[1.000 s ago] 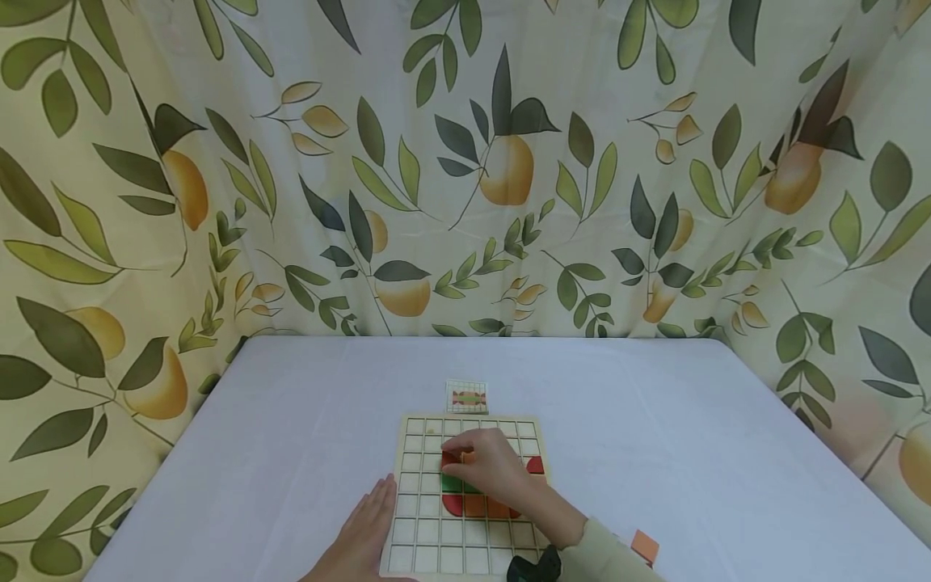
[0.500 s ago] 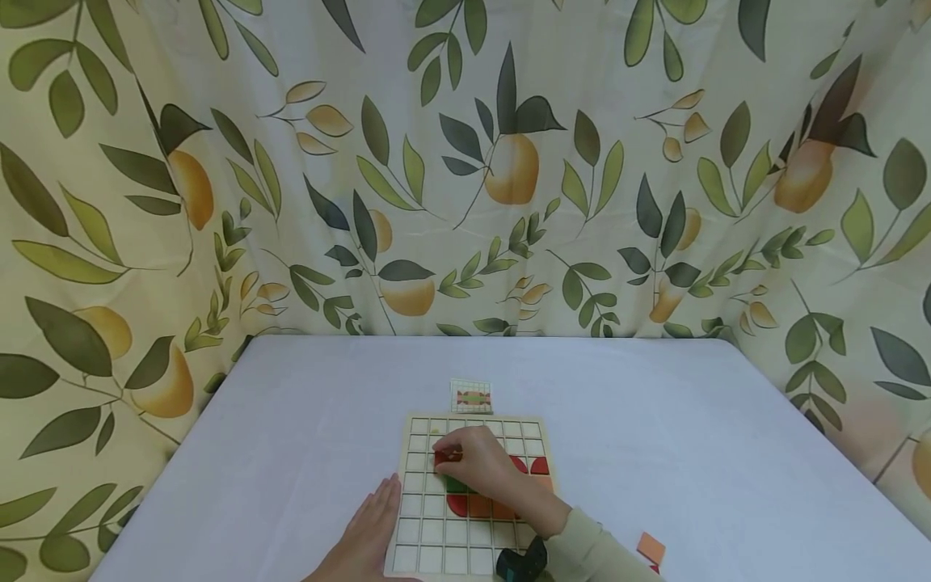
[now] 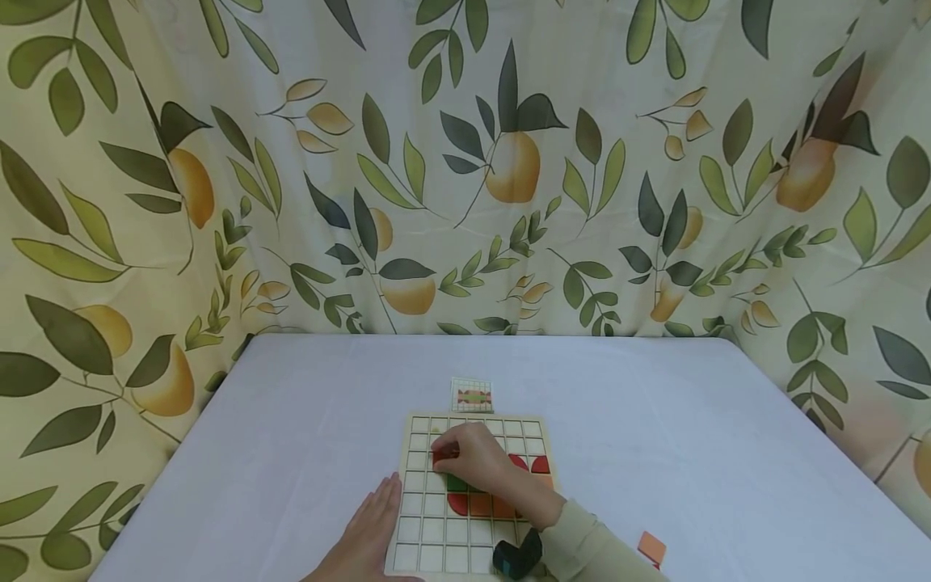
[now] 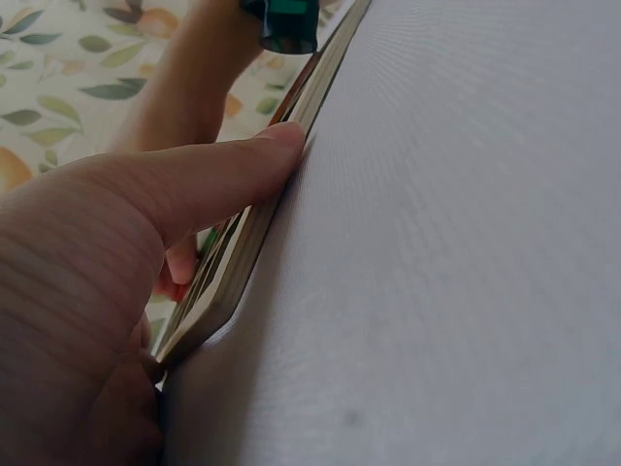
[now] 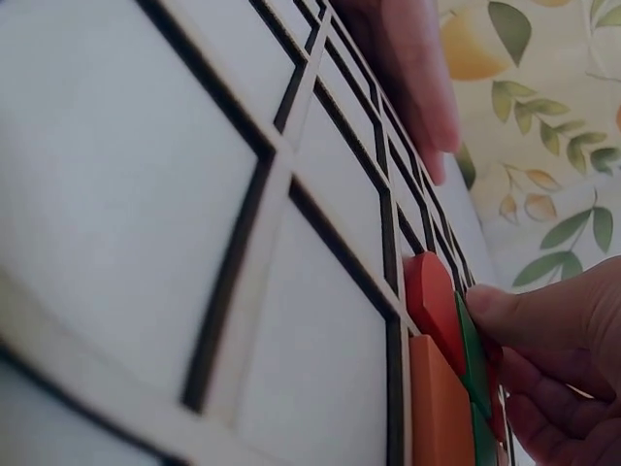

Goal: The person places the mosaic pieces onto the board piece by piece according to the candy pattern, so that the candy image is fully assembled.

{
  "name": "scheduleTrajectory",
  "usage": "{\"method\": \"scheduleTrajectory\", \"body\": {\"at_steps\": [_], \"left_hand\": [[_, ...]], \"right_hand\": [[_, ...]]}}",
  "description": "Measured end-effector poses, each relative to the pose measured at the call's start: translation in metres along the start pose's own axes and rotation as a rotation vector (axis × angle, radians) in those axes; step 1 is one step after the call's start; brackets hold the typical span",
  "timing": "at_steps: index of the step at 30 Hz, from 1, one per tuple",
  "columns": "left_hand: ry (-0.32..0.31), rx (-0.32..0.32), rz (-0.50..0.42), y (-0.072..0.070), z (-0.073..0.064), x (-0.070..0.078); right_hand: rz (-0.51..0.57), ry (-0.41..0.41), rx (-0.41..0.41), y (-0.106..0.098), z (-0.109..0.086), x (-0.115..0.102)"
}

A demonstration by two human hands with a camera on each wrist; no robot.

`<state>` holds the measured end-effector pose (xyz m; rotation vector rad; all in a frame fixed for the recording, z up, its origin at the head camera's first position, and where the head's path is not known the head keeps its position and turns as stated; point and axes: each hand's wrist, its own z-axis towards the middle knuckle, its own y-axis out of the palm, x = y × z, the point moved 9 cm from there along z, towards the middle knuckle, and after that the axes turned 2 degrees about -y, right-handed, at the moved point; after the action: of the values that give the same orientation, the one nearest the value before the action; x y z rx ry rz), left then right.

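Observation:
A square wooden grid board lies on the table in the head view. My right hand is over its middle, pinching a red piece between thumb and fingers at the upper left of the coloured pieces. Beneath the hand, a green piece, a rounded red piece and orange squares sit in the cells. My left hand rests along the board's left edge, fingers straight. In the left wrist view its thumb presses on the board's near edge.
A small pattern card lies just beyond the board. To the right on the white cloth is a loose orange square with a bit of red under it. A patterned curtain hangs behind the table.
My right hand has shifted slightly left across the board with the red piece, uncovering a rounded red piece at the right. The left hand has stayed at the board's edge.

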<state>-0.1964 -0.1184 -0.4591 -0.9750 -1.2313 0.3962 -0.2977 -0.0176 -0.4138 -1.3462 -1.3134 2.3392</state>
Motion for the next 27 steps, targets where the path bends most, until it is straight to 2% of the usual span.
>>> {"method": "scheduleTrajectory", "body": {"at_steps": [8, 27], "left_hand": [[0.011, 0.006, 0.004, 0.0008, 0.0, 0.0008], [-0.012, -0.008, 0.005, 0.0007, 0.0012, -0.0002]], "right_hand": [[-0.016, 0.023, -0.002, 0.0008, 0.0021, -0.0014], [0.013, 0.08, -0.022, 0.0054, 0.0022, -0.0009]]}}
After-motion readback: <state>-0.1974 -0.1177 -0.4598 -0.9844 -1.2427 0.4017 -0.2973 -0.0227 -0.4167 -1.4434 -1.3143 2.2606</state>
